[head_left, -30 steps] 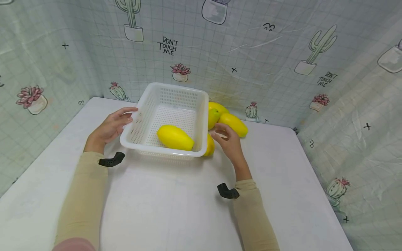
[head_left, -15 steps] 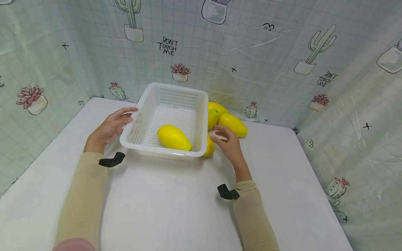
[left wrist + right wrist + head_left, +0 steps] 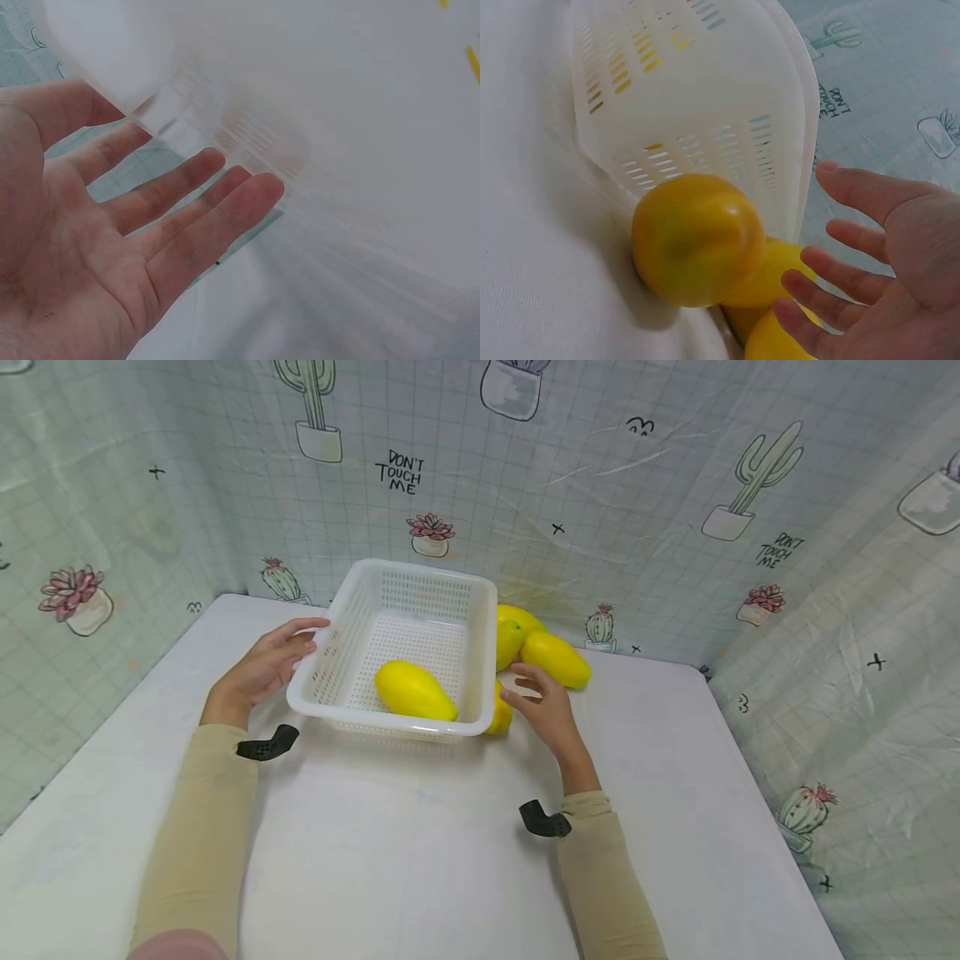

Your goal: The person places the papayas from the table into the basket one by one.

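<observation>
Now the right hand (image 3: pixel 551 710) is a bit closer to the front edge of the table (image 3: pixel 390 843) than a second ago. It is empty, fingers apart and a little bent, palm facing the white basket (image 3: pixel 427 631). The left hand (image 3: pixel 262 664) is loose, its fingers touching the basket's left side. One basket is near the table's back edge, toward the back left corner. One yellow fruit (image 3: pixel 414 692) is inside, turned a little since before. Four more yellow fruits (image 3: pixel 557 660) lie by the basket's right side.
</observation>
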Demonstrator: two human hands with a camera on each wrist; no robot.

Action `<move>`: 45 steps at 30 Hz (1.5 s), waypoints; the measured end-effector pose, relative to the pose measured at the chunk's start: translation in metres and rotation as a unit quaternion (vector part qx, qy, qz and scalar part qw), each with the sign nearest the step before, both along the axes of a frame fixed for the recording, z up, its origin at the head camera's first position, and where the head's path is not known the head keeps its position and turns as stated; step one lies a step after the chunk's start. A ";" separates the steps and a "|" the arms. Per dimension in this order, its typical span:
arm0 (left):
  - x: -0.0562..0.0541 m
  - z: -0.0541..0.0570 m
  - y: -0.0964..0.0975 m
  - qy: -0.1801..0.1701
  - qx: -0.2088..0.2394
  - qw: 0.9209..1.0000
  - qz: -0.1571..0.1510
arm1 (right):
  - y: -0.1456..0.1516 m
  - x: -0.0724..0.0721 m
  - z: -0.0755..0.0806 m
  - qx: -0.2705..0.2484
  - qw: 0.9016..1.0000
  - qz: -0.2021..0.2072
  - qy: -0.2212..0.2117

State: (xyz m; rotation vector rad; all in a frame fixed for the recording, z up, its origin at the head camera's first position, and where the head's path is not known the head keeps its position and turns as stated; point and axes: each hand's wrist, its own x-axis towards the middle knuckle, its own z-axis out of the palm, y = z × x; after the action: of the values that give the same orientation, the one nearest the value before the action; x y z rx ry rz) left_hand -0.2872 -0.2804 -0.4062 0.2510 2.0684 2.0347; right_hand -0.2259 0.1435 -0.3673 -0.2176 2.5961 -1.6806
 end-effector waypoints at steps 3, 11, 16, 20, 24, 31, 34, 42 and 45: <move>-0.001 -0.001 -0.001 0.001 0.007 1.000 -0.003 | 0.005 -0.009 -0.013 -0.002 1.000 0.001 -0.004; 0.000 -0.002 -0.001 0.009 0.010 1.000 -0.004 | 0.009 -0.016 -0.030 0.004 1.000 -0.003 0.002; 0.001 -0.001 -0.001 0.007 0.008 1.000 -0.003 | 0.006 -0.016 -0.032 0.010 1.000 -0.002 0.005; 0.001 -0.001 -0.001 0.004 0.007 1.000 -0.003 | 0.005 -0.015 -0.034 0.012 1.000 -0.001 0.002; 0.001 -0.001 -0.001 0.004 0.007 1.000 -0.003 | 0.005 -0.015 -0.035 0.013 1.000 -0.001 0.001; 0.000 -0.001 -0.001 0.003 0.000 1.000 0.000 | 0.004 -0.016 -0.037 0.022 1.000 0.001 0.001; 0.000 -0.001 -0.001 0.002 -0.003 1.000 0.002 | 0.003 -0.017 -0.039 0.021 1.000 0.000 0.001; 0.000 -0.001 -0.002 0.006 0.010 1.000 -0.004 | 0.000 -0.017 -0.042 0.023 1.000 0.001 -0.004; 0.000 -0.002 -0.002 0.004 0.010 1.000 -0.003 | -0.001 -0.017 -0.044 0.022 1.000 0.000 -0.003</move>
State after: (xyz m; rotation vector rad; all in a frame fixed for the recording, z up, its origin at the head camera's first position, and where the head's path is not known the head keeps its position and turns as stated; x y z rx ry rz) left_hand -0.2871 -0.2820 -0.4083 0.2703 2.0496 2.0554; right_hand -0.2427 0.1430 -0.4113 -0.2109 2.6248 -1.6192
